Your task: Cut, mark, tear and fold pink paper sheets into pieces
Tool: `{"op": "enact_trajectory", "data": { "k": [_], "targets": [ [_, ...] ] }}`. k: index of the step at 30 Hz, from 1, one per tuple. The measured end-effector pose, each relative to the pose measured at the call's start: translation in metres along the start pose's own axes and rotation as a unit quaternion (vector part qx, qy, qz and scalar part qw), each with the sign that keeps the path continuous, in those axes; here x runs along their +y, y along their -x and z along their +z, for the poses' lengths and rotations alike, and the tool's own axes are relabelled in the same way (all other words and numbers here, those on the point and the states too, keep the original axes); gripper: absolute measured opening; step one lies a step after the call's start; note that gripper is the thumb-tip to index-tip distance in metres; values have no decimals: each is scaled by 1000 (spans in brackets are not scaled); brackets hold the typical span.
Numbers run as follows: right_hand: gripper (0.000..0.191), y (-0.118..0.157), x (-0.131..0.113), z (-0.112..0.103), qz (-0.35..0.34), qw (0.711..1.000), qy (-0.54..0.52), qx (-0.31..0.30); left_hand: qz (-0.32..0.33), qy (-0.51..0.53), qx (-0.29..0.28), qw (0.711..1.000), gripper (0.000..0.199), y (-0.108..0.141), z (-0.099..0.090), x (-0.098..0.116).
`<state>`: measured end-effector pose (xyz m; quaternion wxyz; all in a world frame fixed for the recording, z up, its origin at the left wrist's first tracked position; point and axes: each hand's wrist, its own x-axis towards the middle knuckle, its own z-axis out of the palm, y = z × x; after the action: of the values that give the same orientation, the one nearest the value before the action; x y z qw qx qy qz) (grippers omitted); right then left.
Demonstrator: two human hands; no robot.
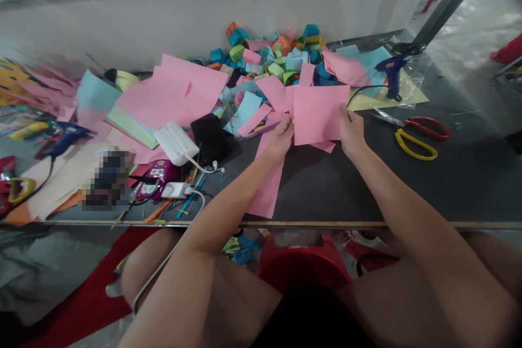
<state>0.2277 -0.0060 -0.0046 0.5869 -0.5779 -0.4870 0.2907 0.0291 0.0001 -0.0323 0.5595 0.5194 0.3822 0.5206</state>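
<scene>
A pink sheet of paper point(320, 117) is held up between my two hands above the dark tabletop. My left hand point(282, 138) pinches its left edge, and my right hand point(351, 129) grips the right edge, thumb on the near face. Under my left wrist a long pink paper strip point(265, 196) runs toward the table's front edge. To the right of my right hand lie scissors point(422, 128) with one red and one yellow handle. Beyond them a blue glue gun point(393, 76) rests on yellow paper.
Folded colored paper pieces point(281, 57) are heaped against the wall. Leftward are large pink sheets point(175, 87), a white power bank point(176, 143), a black phone-like item point(211, 137), a purple power strip point(157, 179) and another glue gun point(65, 137). A white cable point(163, 261) hangs over the edge.
</scene>
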Motion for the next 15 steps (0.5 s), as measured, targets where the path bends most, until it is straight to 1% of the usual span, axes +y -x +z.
{"op": "enact_trajectory", "data": {
  "k": [2, 4, 8, 11, 13, 15],
  "targets": [
    [78, 0, 2, 2, 18, 1000, -19, -2, -39, 20, -5, 999, 26, 2, 1, 0],
    [76, -1, 5, 3, 26, 999, -24, -3, -63, 33, 9, 997, 25, 3, 2, 2],
    [76, -3, 9, 1, 29, 1000, -3, -8, -61, 48, 24, 997, 31, 3, 0, 8],
    [75, -4, 10, 1, 21, 1000, 12, 0, -56, 55, 15, 997, 35, 4, 0, 11],
    [75, -3, 12, 1, 17, 1000, 7, 11, -71, 70, -2, 995, 30, 6, 1, 13],
    [76, -4, 14, 2, 13, 1000, -8, 6, -85, 83, -20, 993, 24, 8, 2, 16]
  ]
}}
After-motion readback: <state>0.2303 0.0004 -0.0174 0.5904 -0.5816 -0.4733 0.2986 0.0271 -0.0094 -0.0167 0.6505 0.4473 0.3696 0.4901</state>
